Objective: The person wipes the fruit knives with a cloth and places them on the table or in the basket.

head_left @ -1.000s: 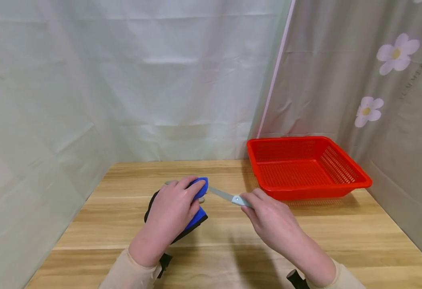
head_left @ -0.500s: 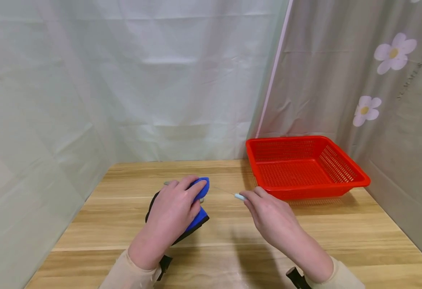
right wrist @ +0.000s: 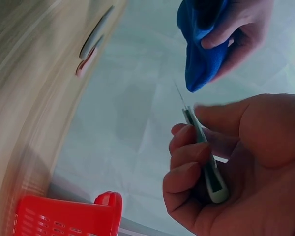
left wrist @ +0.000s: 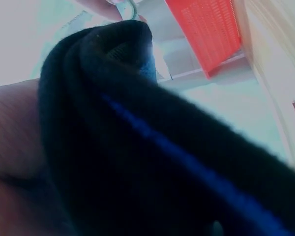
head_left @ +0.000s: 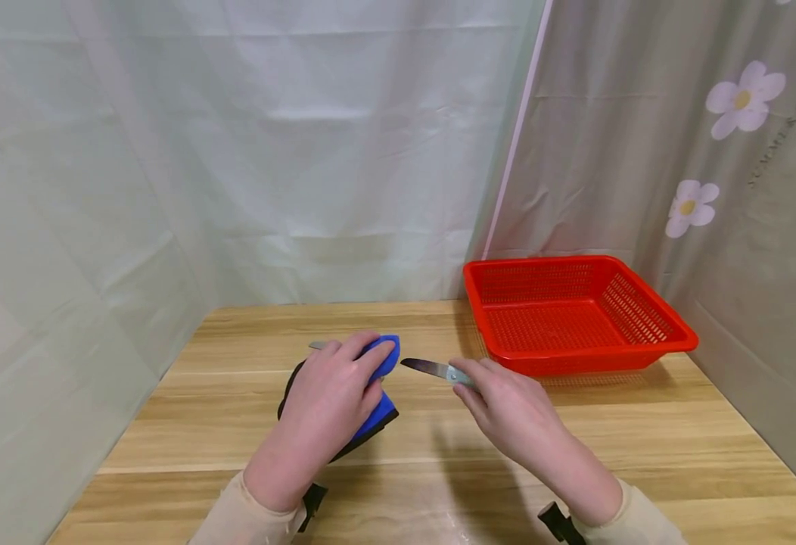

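A small folding knife (head_left: 428, 368) with a pale blue handle has its blade out, pointing left. My right hand (head_left: 517, 405) grips the handle; in the right wrist view the fingers curl round that slotted handle (right wrist: 214, 179), with the blade seen nearly edge-on. Just left of the blade tip, my left hand (head_left: 330, 393) holds a bunched blue cloth (head_left: 379, 414) with black edging. Cloth and blade are a small gap apart. Dark folds of the cloth (left wrist: 113, 98) fill much of the left wrist view, so the left fingertips are mostly hidden there.
A red perforated plastic basket (head_left: 585, 354) stands at the back right of the wooden table (head_left: 234, 424). Beyond the left hand lie a grey blade-like item (right wrist: 96, 32) and a reddish one (right wrist: 87, 63). Pale curtains (head_left: 343, 151) hang behind and at both sides.
My right hand has rolled the knife: its blade went from a bright flat face through edge-on to a dark flat face. The left hand and cloth shifted slightly right.
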The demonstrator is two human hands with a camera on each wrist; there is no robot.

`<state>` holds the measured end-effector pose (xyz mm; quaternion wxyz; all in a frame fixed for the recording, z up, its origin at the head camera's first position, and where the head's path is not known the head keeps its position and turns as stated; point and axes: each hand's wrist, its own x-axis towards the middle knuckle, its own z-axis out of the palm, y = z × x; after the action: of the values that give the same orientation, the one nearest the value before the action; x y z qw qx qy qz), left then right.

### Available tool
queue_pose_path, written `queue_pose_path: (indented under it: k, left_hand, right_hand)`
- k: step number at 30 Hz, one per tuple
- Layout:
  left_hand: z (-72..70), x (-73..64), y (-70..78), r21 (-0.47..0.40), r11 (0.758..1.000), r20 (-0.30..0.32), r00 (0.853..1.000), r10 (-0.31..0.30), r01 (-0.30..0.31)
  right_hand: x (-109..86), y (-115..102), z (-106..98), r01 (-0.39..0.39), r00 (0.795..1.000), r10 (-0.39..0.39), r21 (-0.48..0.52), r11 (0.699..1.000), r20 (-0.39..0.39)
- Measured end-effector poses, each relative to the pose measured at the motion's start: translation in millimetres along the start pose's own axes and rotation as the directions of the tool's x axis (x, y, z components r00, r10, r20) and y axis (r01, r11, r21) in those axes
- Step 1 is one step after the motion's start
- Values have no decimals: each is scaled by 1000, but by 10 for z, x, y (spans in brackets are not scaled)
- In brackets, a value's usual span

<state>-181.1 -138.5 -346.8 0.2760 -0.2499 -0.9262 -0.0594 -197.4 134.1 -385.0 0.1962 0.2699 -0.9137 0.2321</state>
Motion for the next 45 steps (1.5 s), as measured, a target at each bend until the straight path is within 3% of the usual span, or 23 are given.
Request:
queue_pose_path:
  k: [7,15,25,36,45]
  left_hand:
    - [-1,-1,63,-15,999,-29,999,31,-31]
    - [3,0,205,-44,994,-75,992,100,-104]
    - [45,-22,394,-36,987,-29,988,153,-154]
    - [65,-27,433,-17,990,28,989,143,-143]
    - [80,-35,374,-6,990,-28,990,138,-139]
  right_hand:
    - [67,-169,-118,-109,989,111,-27,994,100]
    - [61,-173,-104,-93,990,97,-41,995,101]
    - [22,-224,-109,-52,995,58,-74,996,82]
    - [10,-268,-124,-44,992,54,-81,996,118]
    - [1,-268,-129,-38,993,46,-67,997,109]
